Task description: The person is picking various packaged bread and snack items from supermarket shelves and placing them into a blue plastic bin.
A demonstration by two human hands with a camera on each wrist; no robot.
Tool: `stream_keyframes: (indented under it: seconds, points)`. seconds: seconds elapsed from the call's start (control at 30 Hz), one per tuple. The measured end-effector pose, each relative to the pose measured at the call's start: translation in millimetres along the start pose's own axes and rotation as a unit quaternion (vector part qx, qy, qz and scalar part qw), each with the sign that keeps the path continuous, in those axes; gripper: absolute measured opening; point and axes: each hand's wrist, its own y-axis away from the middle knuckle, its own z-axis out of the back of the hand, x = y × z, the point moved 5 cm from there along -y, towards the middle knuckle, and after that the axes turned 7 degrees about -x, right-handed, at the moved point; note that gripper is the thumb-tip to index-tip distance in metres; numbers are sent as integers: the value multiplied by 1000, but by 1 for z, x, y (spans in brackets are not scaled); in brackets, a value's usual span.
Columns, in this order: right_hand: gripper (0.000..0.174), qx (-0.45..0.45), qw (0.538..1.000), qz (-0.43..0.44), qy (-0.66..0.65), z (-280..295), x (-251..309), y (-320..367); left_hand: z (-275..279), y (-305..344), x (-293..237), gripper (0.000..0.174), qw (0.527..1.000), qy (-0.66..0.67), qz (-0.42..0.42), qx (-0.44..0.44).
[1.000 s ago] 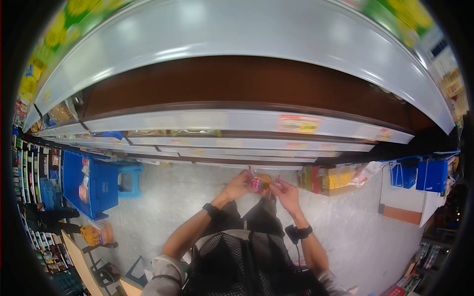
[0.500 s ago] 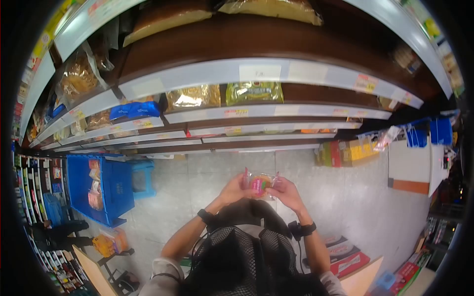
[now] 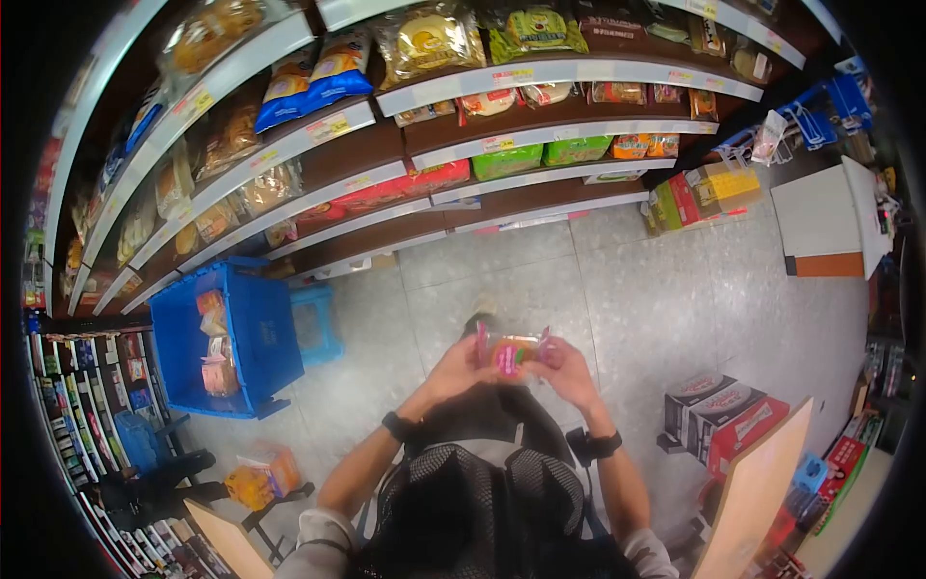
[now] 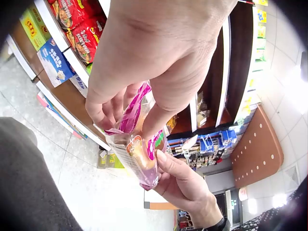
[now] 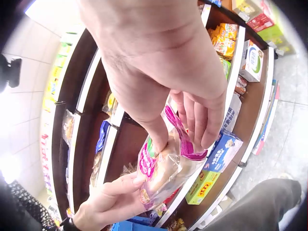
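Observation:
Both hands hold a packaged bun (image 3: 511, 359) in front of the body, low over the floor. It is a clear plastic wrapper with pink crimped ends and a pink and green label; a round golden-brown bun shows inside. My left hand (image 3: 455, 372) grips one end of the package, thumb on the front. At the opposite end my right hand (image 3: 569, 376) pinches it between thumb and fingers. In the left wrist view the pink crimp of the wrapper (image 4: 134, 108) lies between left thumb and fingers. The right wrist view shows the bun (image 5: 166, 168) through the film.
Shelves (image 3: 559, 72) of packaged bread and snacks curve across the front. To the left a blue crate (image 3: 260, 338) with several packages stands by a light-blue stool (image 3: 316, 323). Cartons (image 3: 699, 198) sit at the shelf's right end, and more boxes (image 3: 723, 415) stand on the right.
The head view has tilted down and back, so lower shelves and more floor show. Both hands keep hold of the bun package, which has turned label-up and is held flatter between them.

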Motion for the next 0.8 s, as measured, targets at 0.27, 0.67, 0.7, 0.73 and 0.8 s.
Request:
stream_keyframes:
  seconds: [0.27, 0.67, 0.7, 0.73, 0.8]
  points:
    - [57, 13, 1000, 8, 26, -101, 1, 64, 82, 87, 44, 55, 994, -89, -56, -26]
    - [47, 131, 989, 46, 54, -426, -4, 133, 326, 324, 56, 52, 967, -118, -136, -179]
    - [48, 148, 985, 38, 76, -451, -7, 139, 344, 343, 64, 52, 967, -93, -143, -187]
    - [49, 161, 981, 49, 96, -473, -4, 135, 365, 349, 60, 52, 964, -78, -167, -191]
    - [52, 167, 982, 39, 74, -528, -10, 146, 406, 386, 65, 52, 955, -105, -178, -212]
